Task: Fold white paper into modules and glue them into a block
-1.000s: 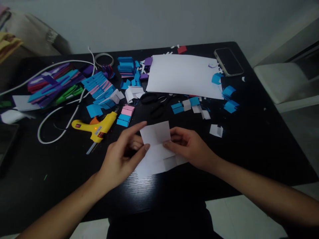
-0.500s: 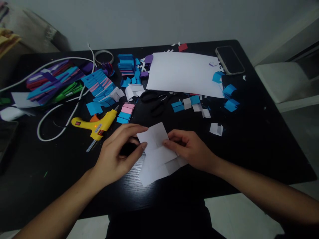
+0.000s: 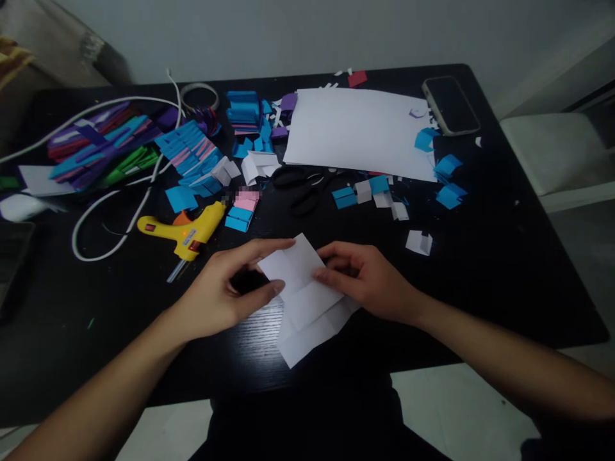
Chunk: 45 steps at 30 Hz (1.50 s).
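Note:
A creased, partly folded sheet of white paper [image 3: 307,298] is held between my two hands over the front of the black table. My left hand [image 3: 235,282] grips its left edge, fingers along the top and thumb on the near face. At the right edge, my right hand [image 3: 365,278] pinches the sheet, its thumb on top and the other fingers curled at the far side. The lower flap of the paper hangs toward me. Left of my left hand lies a yellow glue gun [image 3: 185,232] with a small orange light lit.
Behind my hands lie black-handled scissors [image 3: 307,192] and a stack of white sheets [image 3: 360,131]. A phone [image 3: 451,105] rests at the far right corner. Folded blue and pink paper pieces [image 3: 187,157], paper bundles [image 3: 100,147] and a white cable [image 3: 125,246] crowd the left side.
The white paper has turned slightly in my hands, its lower flap shifting right and toward me. Both hands keep their hold. The whole view has tilted a little.

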Tool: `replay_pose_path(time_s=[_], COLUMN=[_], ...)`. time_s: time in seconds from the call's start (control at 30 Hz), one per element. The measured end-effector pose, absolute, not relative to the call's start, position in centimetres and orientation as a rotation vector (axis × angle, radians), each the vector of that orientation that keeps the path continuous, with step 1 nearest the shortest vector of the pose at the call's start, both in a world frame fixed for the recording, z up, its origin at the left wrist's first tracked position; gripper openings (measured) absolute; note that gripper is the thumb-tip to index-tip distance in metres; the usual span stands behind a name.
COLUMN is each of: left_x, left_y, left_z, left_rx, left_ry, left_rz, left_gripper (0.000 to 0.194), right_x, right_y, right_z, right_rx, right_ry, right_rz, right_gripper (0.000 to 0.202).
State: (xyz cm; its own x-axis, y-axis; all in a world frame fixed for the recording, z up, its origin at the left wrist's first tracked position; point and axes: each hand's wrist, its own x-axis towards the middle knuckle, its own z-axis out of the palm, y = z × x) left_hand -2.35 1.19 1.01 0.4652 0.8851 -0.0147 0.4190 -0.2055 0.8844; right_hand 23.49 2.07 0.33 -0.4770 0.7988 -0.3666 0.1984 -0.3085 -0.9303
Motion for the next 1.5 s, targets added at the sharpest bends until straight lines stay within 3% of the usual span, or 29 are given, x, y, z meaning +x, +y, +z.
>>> replay_pose_path(time_s=[0.37,0.43,0.57,0.7,0.9,1.1,1.3,1.5], left_x=[-3.0,-2.7,-2.2,-1.8,-1.1,-0.8,-0.9,-1.1], left_y=[1.8,1.8,1.6,1.2,1.0,0.7,0.4,0.0], left_z=[1.0,1.1,1.4,1.2,0.8,0.6,0.5,-0.2], left_rx=[1.606,1.687,1.867,1.964,1.994,2.040,2.130,2.444], left_ry=[0.986,0.998,1.023,1.081,1.121,1.137,1.234,1.195], left_rz=[0.522,0.573,0.714,0.783,0.846,0.899,0.987,0.816], left_gripper=[0.006,0.006,0.012,0.014,0.012,0.013,0.038,0.023], right_x=[23.4,23.3,23.3,23.3,22.4,21.4,21.7,22.5], right_y=[1.7,1.5,1.0,0.4,-0.1,0.2,2.1,3.5], right_z=[0.3,0.1,-0.8,-1.4,-0.5,0.2,0.3,0.1], right_rx=[-1.243,-1.239,-1.187,-1.021,-1.023,-1.208,-1.357,-1.406], right_ry=[-1.778,-1.823,-1.982,-2.168,-2.188,-2.345,-2.258,-2.116], right_rz=[1.625,1.537,1.029,0.457,0.791,0.718,0.843,0.847], right_gripper=[0.025,0.028,0.029,0.017,0.022,0.015,0.005,0.008])
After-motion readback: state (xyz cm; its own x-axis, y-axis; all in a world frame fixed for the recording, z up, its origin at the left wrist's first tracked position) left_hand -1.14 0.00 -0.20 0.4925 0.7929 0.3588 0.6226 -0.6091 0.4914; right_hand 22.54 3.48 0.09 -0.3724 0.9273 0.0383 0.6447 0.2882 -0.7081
